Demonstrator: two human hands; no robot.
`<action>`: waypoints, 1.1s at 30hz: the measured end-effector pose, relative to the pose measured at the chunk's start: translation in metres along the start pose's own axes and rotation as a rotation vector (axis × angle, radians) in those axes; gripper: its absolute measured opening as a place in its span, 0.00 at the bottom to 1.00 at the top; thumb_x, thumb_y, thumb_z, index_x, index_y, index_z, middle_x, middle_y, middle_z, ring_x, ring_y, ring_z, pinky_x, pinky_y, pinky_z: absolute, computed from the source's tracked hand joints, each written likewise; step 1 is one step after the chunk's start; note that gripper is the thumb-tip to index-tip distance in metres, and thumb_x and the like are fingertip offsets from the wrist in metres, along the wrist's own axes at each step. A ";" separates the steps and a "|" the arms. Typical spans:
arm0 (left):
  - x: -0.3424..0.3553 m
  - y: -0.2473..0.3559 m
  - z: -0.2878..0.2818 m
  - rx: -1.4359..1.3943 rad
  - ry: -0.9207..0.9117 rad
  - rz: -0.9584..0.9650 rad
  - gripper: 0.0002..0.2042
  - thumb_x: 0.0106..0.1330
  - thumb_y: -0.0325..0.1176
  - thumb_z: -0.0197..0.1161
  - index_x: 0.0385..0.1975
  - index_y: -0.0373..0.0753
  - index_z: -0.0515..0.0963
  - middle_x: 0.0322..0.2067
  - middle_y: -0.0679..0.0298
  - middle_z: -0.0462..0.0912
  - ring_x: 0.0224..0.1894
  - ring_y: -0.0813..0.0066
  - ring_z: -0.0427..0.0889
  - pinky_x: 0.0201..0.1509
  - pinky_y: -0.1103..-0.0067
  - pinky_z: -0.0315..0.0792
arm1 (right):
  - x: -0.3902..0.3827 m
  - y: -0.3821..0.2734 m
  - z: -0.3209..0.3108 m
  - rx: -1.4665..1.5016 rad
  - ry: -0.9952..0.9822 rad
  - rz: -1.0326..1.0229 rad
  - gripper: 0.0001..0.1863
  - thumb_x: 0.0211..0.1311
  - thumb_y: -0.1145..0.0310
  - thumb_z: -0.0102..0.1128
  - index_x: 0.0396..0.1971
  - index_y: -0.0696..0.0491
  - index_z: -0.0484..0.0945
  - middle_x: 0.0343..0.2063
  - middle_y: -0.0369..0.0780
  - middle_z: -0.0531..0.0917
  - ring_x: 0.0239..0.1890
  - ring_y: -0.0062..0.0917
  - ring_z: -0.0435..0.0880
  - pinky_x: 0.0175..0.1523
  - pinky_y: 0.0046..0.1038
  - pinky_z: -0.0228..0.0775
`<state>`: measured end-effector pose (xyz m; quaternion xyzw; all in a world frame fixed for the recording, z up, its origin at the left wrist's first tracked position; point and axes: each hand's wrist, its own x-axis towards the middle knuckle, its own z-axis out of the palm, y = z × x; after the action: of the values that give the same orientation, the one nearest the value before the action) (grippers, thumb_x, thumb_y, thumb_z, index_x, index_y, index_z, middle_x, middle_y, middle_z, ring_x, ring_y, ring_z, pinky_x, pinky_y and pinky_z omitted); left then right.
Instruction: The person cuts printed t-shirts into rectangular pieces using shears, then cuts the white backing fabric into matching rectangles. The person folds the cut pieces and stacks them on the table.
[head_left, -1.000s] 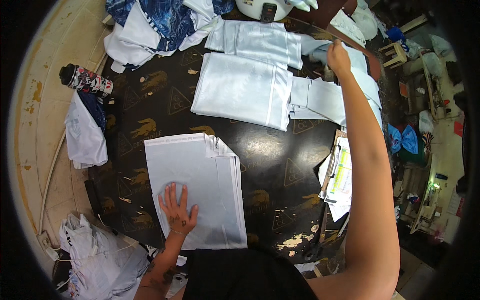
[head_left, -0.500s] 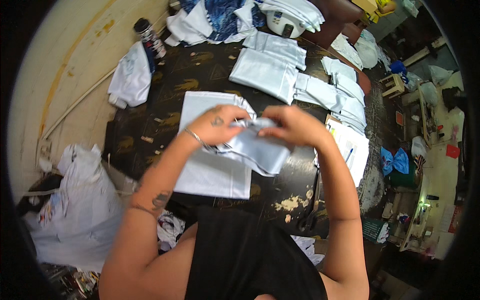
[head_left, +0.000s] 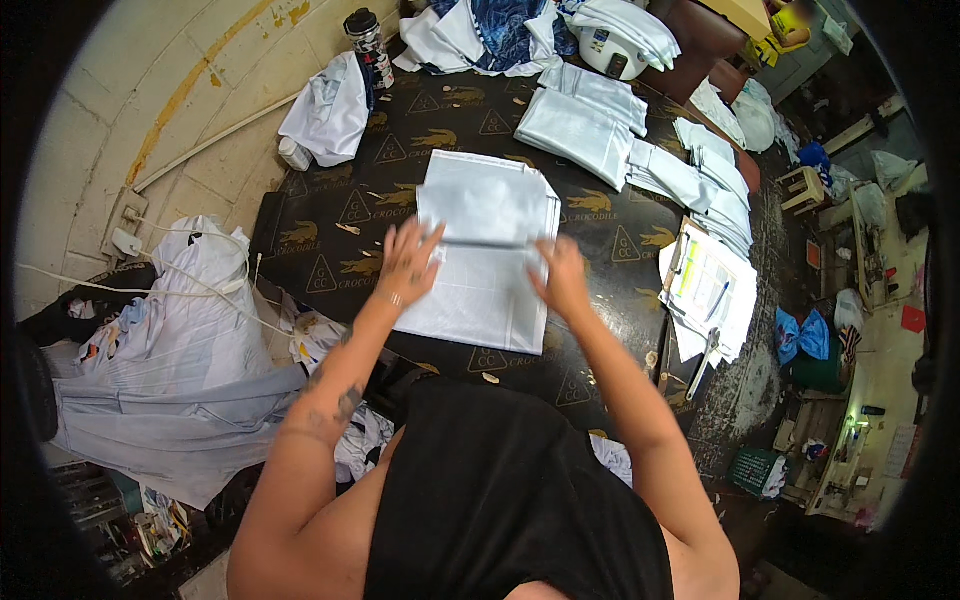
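A pale blue-white fabric panel (head_left: pixel 487 250) lies flat on the black patterned table (head_left: pixel 330 215), with a second piece laid over its lower half. My left hand (head_left: pixel 408 265) rests with fingers spread on the left edge of the fabric. On the right edge of the same piece, my right hand (head_left: pixel 560 278) presses down, fingers apart. Neither hand grips anything.
Stacks of folded pale fabric (head_left: pixel 585 130) lie at the table's far side, more pieces (head_left: pixel 715 185) to the right. A clipboard with papers (head_left: pixel 705 290) sits at the right edge. A bottle (head_left: pixel 368 40), white cloth (head_left: pixel 330 110) and a bagged bundle (head_left: pixel 190 330) stand left.
My right arm came back from the far stack with a fabric piece. Both hands held it bunched above the table, then laid it flat on the panel and now press it.
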<state>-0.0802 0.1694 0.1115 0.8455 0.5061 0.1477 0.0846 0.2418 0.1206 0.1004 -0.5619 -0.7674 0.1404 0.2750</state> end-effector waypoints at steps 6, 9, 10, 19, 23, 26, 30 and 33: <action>-0.139 -0.040 0.006 -0.280 -0.198 0.042 0.16 0.65 0.37 0.70 0.52 0.42 0.84 0.55 0.56 0.82 0.63 0.55 0.77 0.68 0.62 0.70 | -0.135 -0.023 0.018 -0.084 -0.289 0.008 0.16 0.64 0.62 0.70 0.50 0.51 0.83 0.47 0.45 0.85 0.55 0.42 0.81 0.62 0.48 0.71; -0.097 -0.065 -0.024 -0.486 -0.573 -0.115 0.10 0.70 0.35 0.66 0.45 0.38 0.84 0.40 0.55 0.87 0.44 0.58 0.86 0.52 0.66 0.78 | -0.094 -0.005 -0.009 0.304 -0.545 0.307 0.14 0.72 0.60 0.64 0.47 0.54 0.83 0.40 0.49 0.87 0.45 0.44 0.85 0.55 0.46 0.75; -0.070 -0.073 -0.035 -0.541 -0.582 -0.113 0.10 0.72 0.35 0.66 0.45 0.37 0.83 0.36 0.55 0.86 0.38 0.60 0.86 0.44 0.69 0.79 | -0.072 0.004 -0.023 0.350 -0.485 0.230 0.16 0.76 0.58 0.59 0.46 0.57 0.83 0.39 0.53 0.86 0.40 0.47 0.86 0.50 0.43 0.77; 0.066 -0.056 0.034 -0.005 -0.370 -0.765 0.35 0.68 0.54 0.62 0.66 0.31 0.73 0.67 0.47 0.74 0.63 0.39 0.77 0.71 0.59 0.70 | 0.036 0.036 0.035 -0.184 -0.210 0.779 0.25 0.63 0.51 0.71 0.46 0.59 0.83 0.43 0.55 0.87 0.50 0.48 0.88 0.55 0.45 0.79; 0.113 -0.020 0.058 -0.284 -0.432 -0.726 0.39 0.66 0.49 0.60 0.74 0.35 0.61 0.67 0.39 0.73 0.71 0.39 0.71 0.75 0.58 0.65 | 0.054 0.055 0.071 0.352 0.004 0.588 0.12 0.62 0.65 0.70 0.38 0.58 0.82 0.33 0.43 0.87 0.36 0.35 0.87 0.43 0.34 0.77; 0.191 0.005 0.031 -0.585 -0.057 -0.437 0.41 0.63 0.36 0.64 0.77 0.42 0.53 0.68 0.38 0.72 0.70 0.35 0.70 0.74 0.57 0.65 | 0.096 0.078 0.027 0.899 0.336 0.499 0.04 0.62 0.75 0.66 0.32 0.54 0.79 0.25 0.28 0.78 0.29 0.11 0.73 0.34 0.19 0.66; 0.305 0.043 -0.010 -0.867 0.196 0.055 0.29 0.62 0.27 0.61 0.67 0.45 0.74 0.63 0.55 0.80 0.63 0.53 0.80 0.66 0.66 0.72 | 0.149 0.118 -0.090 0.753 0.536 0.382 0.07 0.69 0.73 0.68 0.36 0.52 0.76 0.28 0.27 0.77 0.30 0.11 0.70 0.36 0.18 0.64; 0.365 0.065 -0.009 -0.925 0.278 0.092 0.22 0.63 0.28 0.66 0.59 0.41 0.82 0.56 0.52 0.84 0.60 0.56 0.82 0.66 0.69 0.73 | 0.165 0.152 -0.148 0.737 0.667 0.432 0.19 0.70 0.70 0.69 0.55 0.51 0.72 0.34 0.32 0.78 0.34 0.13 0.71 0.36 0.18 0.64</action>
<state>0.1334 0.4600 0.1990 0.7131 0.3560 0.4722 0.3766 0.4107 0.3118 0.1838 -0.5872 -0.4055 0.2675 0.6475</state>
